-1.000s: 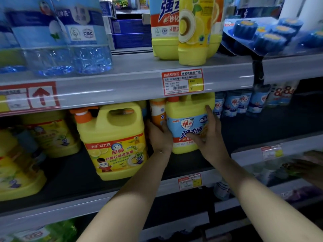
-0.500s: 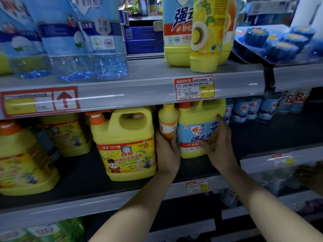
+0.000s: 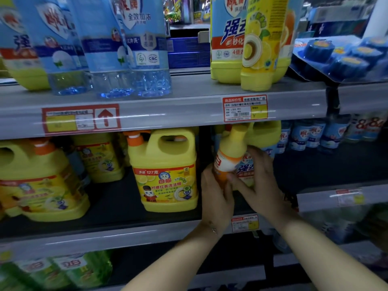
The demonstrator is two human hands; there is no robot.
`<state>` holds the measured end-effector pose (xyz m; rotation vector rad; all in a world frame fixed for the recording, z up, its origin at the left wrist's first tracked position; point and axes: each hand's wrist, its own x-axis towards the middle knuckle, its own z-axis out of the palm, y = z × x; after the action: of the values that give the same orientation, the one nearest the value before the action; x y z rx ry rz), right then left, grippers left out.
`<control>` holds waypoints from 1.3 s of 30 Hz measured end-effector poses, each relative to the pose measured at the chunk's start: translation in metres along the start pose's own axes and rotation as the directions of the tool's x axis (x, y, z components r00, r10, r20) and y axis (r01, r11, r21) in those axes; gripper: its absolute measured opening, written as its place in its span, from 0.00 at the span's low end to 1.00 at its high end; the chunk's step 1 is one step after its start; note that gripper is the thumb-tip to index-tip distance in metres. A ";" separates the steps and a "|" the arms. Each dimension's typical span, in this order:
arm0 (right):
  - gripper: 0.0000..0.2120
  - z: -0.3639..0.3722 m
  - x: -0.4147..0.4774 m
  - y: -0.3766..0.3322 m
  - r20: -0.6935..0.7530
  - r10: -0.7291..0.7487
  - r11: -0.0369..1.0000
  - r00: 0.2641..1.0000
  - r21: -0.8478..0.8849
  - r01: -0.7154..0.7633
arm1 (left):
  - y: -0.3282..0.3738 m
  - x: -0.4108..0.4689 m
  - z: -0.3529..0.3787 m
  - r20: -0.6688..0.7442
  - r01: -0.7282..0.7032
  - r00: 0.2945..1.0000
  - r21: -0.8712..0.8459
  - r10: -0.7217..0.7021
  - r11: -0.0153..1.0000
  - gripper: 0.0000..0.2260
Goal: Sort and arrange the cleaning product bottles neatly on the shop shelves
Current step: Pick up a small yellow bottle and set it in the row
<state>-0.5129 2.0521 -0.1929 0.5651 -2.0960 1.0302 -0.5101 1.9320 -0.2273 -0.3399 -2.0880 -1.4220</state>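
A small yellow and orange bottle (image 3: pixel 230 153) is tilted with its top leaning right, in front of the middle shelf. My left hand (image 3: pixel 216 198) grips its lower end from the left. My right hand (image 3: pixel 258 185) pinches the bottle from the right with thumb and fingers. Behind it stands a yellow jug with a blue label (image 3: pixel 266 135), partly hidden by the hands. A large yellow handled jug with an orange cap (image 3: pixel 165 171) stands to the left on the same dark shelf (image 3: pixel 113 202).
More yellow jugs (image 3: pixel 42 181) fill the left of the middle shelf, and small blue-labelled bottles (image 3: pixel 315 135) its right. The upper shelf (image 3: pixel 189 89) carries clear blue bottles (image 3: pixel 109 49), tall yellow bottles (image 3: pixel 264 45) and blue round packs (image 3: pixel 340 57). Green packs (image 3: pixel 63 269) lie below.
The small bottle has come out from between the jugs and now tilts forward in both hands. My right hand left the blue-labelled jug and took hold of the small bottle.
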 end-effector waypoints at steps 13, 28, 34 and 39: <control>0.28 0.004 -0.001 -0.067 0.413 0.065 0.800 0.908 0.522 -0.295 | 0.020 -0.019 -0.088 0.206 0.117 0.975 -0.141 -0.086 0.983 0.30; 0.26 0.031 0.104 -0.229 0.174 -0.174 0.676 0.969 0.737 -0.010 | 0.078 0.061 -0.252 0.150 -0.157 0.968 -0.265 0.201 0.951 0.26; 0.32 0.081 0.128 -0.297 0.061 -0.190 0.789 0.980 0.604 0.115 | 0.095 0.083 -0.317 -0.021 -0.219 0.974 -0.357 0.227 0.908 0.22; 0.31 0.119 0.149 -0.353 -0.012 -0.216 0.775 0.976 0.606 0.179 | 0.097 0.102 -0.382 -0.108 -0.265 0.964 -0.310 0.243 0.913 0.24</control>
<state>-0.4299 1.7395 0.0452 1.1175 -1.6720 1.5786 -0.4184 1.6111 0.0067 -0.6602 -1.6821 -1.5863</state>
